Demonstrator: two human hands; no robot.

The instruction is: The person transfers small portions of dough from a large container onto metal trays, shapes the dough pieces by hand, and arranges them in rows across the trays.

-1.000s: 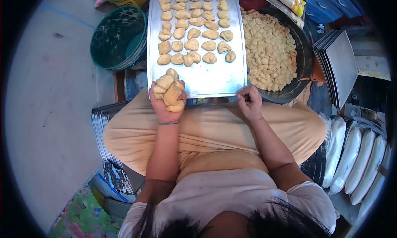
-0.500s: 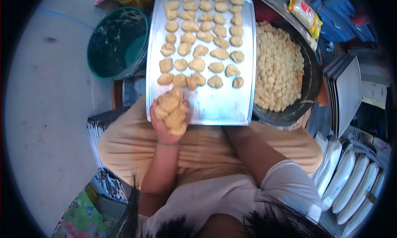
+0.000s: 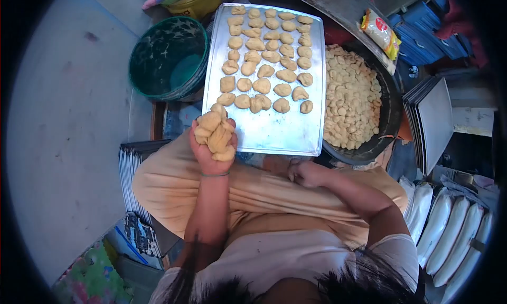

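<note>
Head view: left hand [image 3: 203, 157] cups dough [image 3: 214, 132], right hand [image 3: 306, 173] curled, grip unclear; tray [image 3: 280, 131], basin [image 3: 390, 111] hold dough pieces [image 3: 261, 85].

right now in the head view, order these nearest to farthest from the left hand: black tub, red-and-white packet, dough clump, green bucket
1. dough clump: resting in the left hand
2. green bucket: left of the tray
3. black tub: right of the tray
4. red-and-white packet: upper right

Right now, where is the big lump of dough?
In the head view, the lump of dough is in the left hand, at the near left corner of the metal tray.
</note>
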